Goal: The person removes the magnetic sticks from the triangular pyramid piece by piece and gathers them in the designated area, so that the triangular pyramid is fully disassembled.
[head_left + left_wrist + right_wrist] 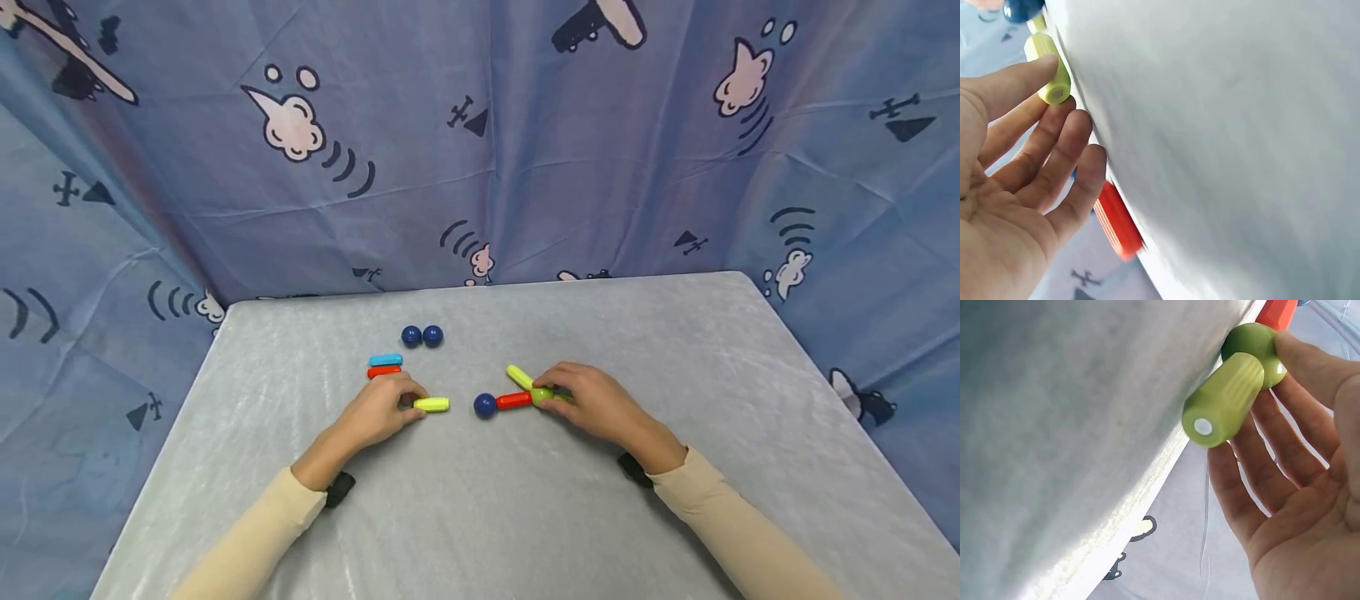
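My left hand pinches a short yellow rod between thumb and fingers, low over the tabletop. Thumb and fingertips of my right hand hold a green ball. Joined to that ball are a red rod, one yellow rod angled up and left, and another yellow rod beside the palm, partly hidden in the head view. At the red rod's far end sits a dark blue ball. A gap separates this blue ball from the left hand's rod.
Two dark blue balls sit side by side farther back. A light blue rod and a loose red rod lie just behind the left hand. The grey cloth-covered table ends at a patterned blue curtain.
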### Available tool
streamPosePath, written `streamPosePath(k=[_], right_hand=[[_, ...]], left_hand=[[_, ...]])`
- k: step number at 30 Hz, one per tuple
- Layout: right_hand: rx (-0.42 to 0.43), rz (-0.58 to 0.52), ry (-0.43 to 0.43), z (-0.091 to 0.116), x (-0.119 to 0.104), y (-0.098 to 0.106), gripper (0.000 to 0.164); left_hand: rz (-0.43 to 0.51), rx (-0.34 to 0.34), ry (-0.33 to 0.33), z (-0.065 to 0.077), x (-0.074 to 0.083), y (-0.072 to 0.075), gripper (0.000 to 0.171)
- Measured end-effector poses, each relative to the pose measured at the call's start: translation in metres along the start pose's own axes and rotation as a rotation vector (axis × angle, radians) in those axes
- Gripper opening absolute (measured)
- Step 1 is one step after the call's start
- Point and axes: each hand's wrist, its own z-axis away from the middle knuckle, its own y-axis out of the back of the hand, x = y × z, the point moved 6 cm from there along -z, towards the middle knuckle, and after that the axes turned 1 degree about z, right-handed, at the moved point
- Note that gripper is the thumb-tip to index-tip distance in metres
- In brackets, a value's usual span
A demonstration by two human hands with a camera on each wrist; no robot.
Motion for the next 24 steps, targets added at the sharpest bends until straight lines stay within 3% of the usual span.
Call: streamPosePath(k=[12, 24], right_hand=[[-0.002, -0.010, -0.017, 0.002, 0.001, -0.002, 0.028], [0.008, -0.011, -0.015, 0.001, 0.001, -0.002, 0.027]], left_hand=[[-0.012, 0.084, 0.159, 0.017, -0.046, 0.034, 0.019], [-0.067, 0.151, 0.165, 0.020, -0.058, 0.042, 0.019]])
